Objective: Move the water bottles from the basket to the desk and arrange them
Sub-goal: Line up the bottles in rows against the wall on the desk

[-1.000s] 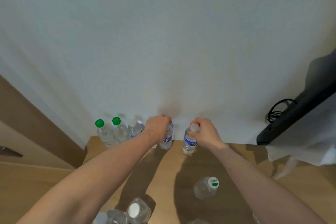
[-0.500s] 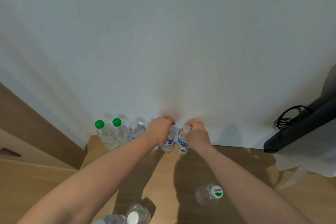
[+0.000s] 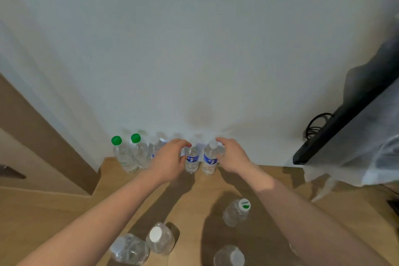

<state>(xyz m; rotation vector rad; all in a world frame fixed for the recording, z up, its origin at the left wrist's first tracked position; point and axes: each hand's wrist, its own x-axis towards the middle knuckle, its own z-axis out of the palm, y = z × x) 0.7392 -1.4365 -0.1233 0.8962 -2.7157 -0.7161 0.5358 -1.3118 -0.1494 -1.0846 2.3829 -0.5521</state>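
Observation:
Along the white wall, bottles stand in a row on the wooden desk point(image 3: 211, 192): two green-capped bottles point(image 3: 125, 155), a clear one half hidden behind my left hand, then two blue-labelled ones. My left hand point(image 3: 169, 161) curls around the left blue-labelled bottle point(image 3: 191, 161). To its right, my right hand point(image 3: 233, 155) grips the shoulder of the right blue-labelled bottle point(image 3: 209, 161), which stands upright close beside the other. Nearer me stand a bottle with a white, green-marked cap point(image 3: 236, 211), a white-capped bottle point(image 3: 159, 237) and two more at the bottom edge. No basket is in view.
A black screen point(image 3: 345, 127) leans at the right with a coiled black cable point(image 3: 316, 123) behind it and a white plastic sheet point(image 3: 375, 157) under it. The desk's stepped left edge point(image 3: 99, 176) drops to a lower wooden surface.
My right hand has carried its bottle left and back to the wall, setting it close beside the bottle under my left hand. The left hand has stayed in place.

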